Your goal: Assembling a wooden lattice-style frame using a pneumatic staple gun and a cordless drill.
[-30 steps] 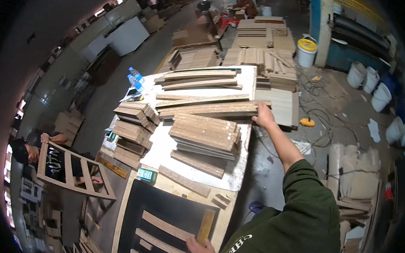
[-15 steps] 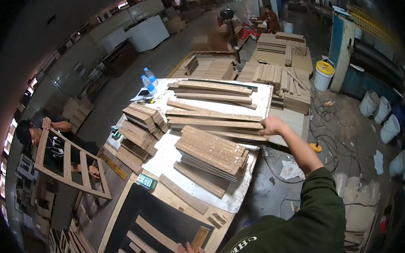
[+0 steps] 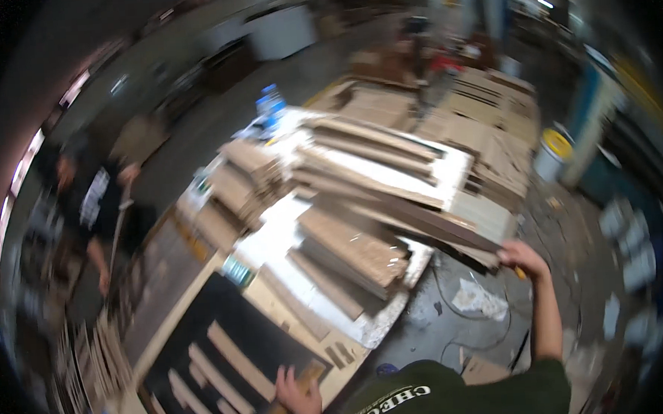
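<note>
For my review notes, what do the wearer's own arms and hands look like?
The left hand and right hand are gloveless. A dark green fabric sleeve covers the right upper arm and leaves the forearm bare; the matching top carries white lettering across its front. The left sleeve is unclear.

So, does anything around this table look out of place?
Yes: a ragged white scrap lies on the floor right of the table, like dropped litter. The wood strip jutting past the table's edge is in the right hand, so that seems fine.
</note>
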`<state>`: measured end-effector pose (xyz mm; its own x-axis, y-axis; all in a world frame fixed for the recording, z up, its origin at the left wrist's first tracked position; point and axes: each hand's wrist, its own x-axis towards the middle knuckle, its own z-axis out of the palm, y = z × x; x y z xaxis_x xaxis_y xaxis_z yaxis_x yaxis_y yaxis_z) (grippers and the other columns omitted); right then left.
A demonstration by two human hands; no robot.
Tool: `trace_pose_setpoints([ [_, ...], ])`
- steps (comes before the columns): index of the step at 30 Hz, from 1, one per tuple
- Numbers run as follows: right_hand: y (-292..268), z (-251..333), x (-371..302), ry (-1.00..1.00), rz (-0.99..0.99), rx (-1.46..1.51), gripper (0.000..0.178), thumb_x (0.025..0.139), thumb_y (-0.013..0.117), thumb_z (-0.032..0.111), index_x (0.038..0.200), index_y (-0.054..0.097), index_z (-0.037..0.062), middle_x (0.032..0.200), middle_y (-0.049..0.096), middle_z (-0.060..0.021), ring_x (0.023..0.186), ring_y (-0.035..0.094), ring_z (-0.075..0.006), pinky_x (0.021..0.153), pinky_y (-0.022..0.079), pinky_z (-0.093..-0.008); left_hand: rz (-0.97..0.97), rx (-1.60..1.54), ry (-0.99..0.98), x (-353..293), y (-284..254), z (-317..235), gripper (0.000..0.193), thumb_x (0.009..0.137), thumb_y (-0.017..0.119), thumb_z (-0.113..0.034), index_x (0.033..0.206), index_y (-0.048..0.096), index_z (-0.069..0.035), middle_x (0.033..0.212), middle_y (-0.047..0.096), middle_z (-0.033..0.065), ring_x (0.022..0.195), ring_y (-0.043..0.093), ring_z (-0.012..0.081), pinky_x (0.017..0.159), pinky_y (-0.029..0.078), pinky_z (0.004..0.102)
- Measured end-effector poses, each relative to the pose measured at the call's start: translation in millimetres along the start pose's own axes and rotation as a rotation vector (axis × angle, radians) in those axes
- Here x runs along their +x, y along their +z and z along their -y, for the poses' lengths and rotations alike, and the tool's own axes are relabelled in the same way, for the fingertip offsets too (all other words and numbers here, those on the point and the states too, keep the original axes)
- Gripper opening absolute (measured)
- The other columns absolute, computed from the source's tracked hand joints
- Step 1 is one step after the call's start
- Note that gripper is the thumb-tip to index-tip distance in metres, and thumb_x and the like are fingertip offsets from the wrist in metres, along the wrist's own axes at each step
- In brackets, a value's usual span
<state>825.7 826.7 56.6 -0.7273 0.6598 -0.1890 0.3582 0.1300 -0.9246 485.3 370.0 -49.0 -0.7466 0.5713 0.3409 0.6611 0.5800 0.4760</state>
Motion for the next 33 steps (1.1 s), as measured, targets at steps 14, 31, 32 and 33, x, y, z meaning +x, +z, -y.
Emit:
trace_pose_setpoints([
  [14, 263, 23, -20, 0.005, 0.368, 0.708, 0.051, 0.082, 0.056, 0.037, 0.115, 0.053, -0.0017, 0.095, 0.063, -0.0110, 0.072, 0.060, -0.0180, 0.062, 0.049, -0.0288, -0.059, -1.522, -0.279, 88, 27, -156, 0.048, 0.090, 0.062, -0.018, 0.127, 0.036, -0.003, 0.115, 0.055, 0.0074, 0.106, 0.055, 0.0150, 0.091, 0.046, 0.0307],
  [31, 418, 114, 18, -0.136, 0.614, 0.247, 0.061, 0.076, 0.074, 0.019, 0.125, 0.043, 0.0008, 0.109, 0.060, -0.0132, 0.105, 0.057, -0.0208, 0.087, 0.048, -0.0338, 0.182, 0.263, -0.171, 21, -249, 293, 0.054, 0.074, 0.065, -0.022, 0.125, 0.051, -0.014, 0.107, 0.061, 0.0151, 0.098, 0.058, 0.0369, 0.081, 0.049, 0.0441],
  [32, 439, 125, 17, -0.263, 0.477, 0.300, 0.049, 0.078, 0.073, 0.024, 0.115, 0.049, 0.0018, 0.098, 0.062, -0.0107, 0.087, 0.061, -0.0184, 0.073, 0.051, -0.0301, 0.217, 0.353, -0.149, 33, -246, 312, 0.047, 0.073, 0.064, -0.020, 0.119, 0.057, -0.011, 0.114, 0.058, 0.0141, 0.102, 0.057, 0.0343, 0.084, 0.048, 0.0431],
  [33, 460, 134, 11, -0.047, 0.303, 0.249, 0.044, 0.080, 0.072, 0.026, 0.111, 0.050, 0.0023, 0.092, 0.062, -0.0082, 0.077, 0.060, -0.0164, 0.065, 0.050, -0.0291, 0.158, 0.354, -0.089, 41, -246, 333, 0.044, 0.073, 0.064, -0.016, 0.116, 0.059, -0.009, 0.114, 0.058, 0.0157, 0.102, 0.057, 0.0355, 0.086, 0.048, 0.0440],
])
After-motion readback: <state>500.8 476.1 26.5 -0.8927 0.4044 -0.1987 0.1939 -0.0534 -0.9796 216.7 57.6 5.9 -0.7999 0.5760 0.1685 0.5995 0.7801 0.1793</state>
